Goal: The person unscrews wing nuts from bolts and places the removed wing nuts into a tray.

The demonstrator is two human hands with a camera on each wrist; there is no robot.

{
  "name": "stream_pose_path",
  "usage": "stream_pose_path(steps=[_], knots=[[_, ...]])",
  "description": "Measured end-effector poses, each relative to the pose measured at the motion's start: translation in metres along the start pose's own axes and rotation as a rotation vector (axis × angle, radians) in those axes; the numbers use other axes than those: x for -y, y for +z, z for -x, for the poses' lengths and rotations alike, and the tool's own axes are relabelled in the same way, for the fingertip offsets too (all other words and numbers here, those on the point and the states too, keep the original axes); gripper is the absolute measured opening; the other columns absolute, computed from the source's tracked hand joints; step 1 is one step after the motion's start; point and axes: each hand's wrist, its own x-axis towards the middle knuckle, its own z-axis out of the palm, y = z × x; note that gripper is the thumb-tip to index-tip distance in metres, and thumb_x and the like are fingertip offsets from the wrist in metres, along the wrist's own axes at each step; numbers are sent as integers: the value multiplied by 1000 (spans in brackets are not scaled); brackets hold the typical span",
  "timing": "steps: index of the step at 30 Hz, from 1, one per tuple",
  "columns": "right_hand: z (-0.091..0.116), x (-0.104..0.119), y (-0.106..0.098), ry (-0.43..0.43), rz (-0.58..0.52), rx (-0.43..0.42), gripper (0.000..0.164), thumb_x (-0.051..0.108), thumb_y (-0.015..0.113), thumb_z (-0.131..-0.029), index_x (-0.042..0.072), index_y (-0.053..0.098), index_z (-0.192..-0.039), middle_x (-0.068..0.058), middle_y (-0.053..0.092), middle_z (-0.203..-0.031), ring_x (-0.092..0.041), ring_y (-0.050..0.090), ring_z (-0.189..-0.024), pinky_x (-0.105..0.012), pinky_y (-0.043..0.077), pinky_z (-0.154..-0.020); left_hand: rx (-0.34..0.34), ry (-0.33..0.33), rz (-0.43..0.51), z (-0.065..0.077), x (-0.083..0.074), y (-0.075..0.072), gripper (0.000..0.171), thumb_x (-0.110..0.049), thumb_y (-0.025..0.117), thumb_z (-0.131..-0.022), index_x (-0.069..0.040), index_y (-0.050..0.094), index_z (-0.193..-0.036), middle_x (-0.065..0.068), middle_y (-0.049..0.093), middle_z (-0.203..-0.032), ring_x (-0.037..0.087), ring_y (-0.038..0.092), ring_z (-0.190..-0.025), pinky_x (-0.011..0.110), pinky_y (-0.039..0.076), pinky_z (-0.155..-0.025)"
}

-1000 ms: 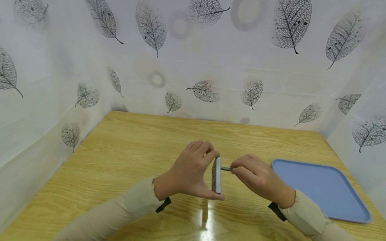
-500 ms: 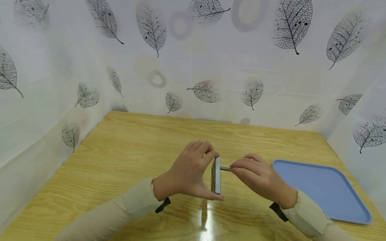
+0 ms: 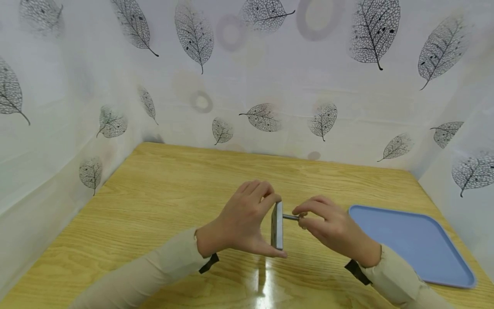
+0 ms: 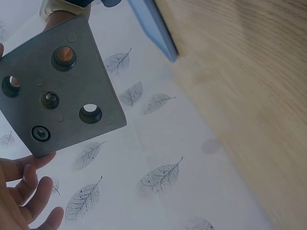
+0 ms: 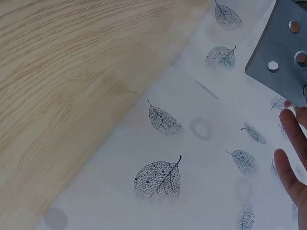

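Note:
My left hand [image 3: 245,219] holds a square grey metal plate [image 3: 279,227] on edge above the table, fingers at its top and thumb under its bottom edge. In the left wrist view the plate shows several round holes, a socket-head screw [image 4: 41,133] in a corner hole and a threaded end [image 4: 49,100] in the central one. A thin metal rod [image 3: 290,217] sticks out of the plate's right face. My right hand [image 3: 332,227] pinches the rod's outer end between thumb and fingers. The right wrist view catches only the plate's corner and some fingers [image 5: 288,170].
A blue tray [image 3: 409,244] lies on the wooden table [image 3: 173,184] at the right, beside and behind my right forearm. Leaf-patterned white sheeting [image 3: 231,86] stands round the table's back and sides.
The fingers of my right hand have shifted and parted a little at the rod's end, so more of the rod shows. My left hand and the plate stay nearly still.

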Motion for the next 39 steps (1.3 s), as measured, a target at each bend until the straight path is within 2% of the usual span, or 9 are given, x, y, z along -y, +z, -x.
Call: stream_pose_path(steps=[4, 7, 10, 15, 22, 29, 32, 36, 39], knots=[[5, 2, -3, 61, -30, 138, 27, 20, 39, -100, 10, 58, -85, -6, 61, -98, -14, 62, -81, -22, 51, -71, -7, 5, -6, 0, 0, 1, 90, -84, 65, -46, -14, 61, -102, -2, 49, -94, 13, 45, -85, 30, 40, -81], [6, 2, -4, 79, -82, 171, 22, 23, 42, -98, 10, 57, -89, -6, 59, -101, -12, 62, -81, -19, 50, -70, -13, 7, -6, 0, 0, 2, 90, -84, 66, -45, -14, 62, -101, -2, 49, -94, 13, 45, -84, 30, 40, -80], [5, 2, -3, 63, -110, 147, 20, 23, 45, -98, 10, 58, -90, -7, 58, -102, -12, 61, -81, -19, 50, -71, -15, 5, -4, 1, 0, 2, 90, -84, 66, -45, -14, 62, -101, -2, 49, -93, 13, 44, -84, 29, 40, -80], [4, 2, -1, 25, -79, 35, 22, 18, 45, -99, 5, 62, -97, -8, 60, -99, -14, 60, -81, -18, 48, -71, -10, 2, -12, 1, 0, 1, 91, -85, 65, -45, -14, 61, -102, -2, 49, -94, 12, 45, -85, 29, 41, -81], [5, 0, 3, 70, -95, -48, 24, 20, 48, -97, 1, 63, -94, -7, 61, -96, -14, 61, -83, -15, 49, -77, -19, 5, -18, 1, 0, 1, 91, -85, 64, -45, -14, 61, -102, -3, 49, -93, 12, 45, -84, 29, 41, -80], [3, 0, 2, 87, -107, -19, 22, 18, 49, -97, 7, 61, -84, -7, 62, -101, -18, 57, -92, -19, 44, -86, -23, 10, -11, 1, 0, 1, 90, -84, 65, -45, -14, 61, -101, -3, 49, -93, 12, 45, -84, 29, 41, -80], [3, 0, 2, 92, -101, 27, 23, 19, 46, -98, 9, 60, -84, -5, 62, -102, -17, 58, -93, -20, 44, -84, -22, 12, -9, 1, -1, 2, 90, -84, 65, -45, -14, 61, -101, -2, 49, -93, 12, 45, -84, 29, 41, -80], [6, 0, 1, 128, -161, 119, 16, 19, 47, -97, 11, 56, -86, -2, 60, -101, -13, 58, -89, -18, 46, -79, -17, 13, -5, 1, -1, 2, 89, -84, 66, -45, -14, 61, -101, -2, 49, -94, 12, 44, -83, 29, 40, -80], [6, 0, 1, 145, -232, 125, 14, 20, 51, -95, 11, 54, -85, -1, 58, -101, -9, 57, -87, -16, 46, -77, -15, 12, 2, 0, -1, 2, 89, -83, 67, -45, -14, 62, -101, -2, 49, -93, 12, 44, -83, 28, 40, -78]])
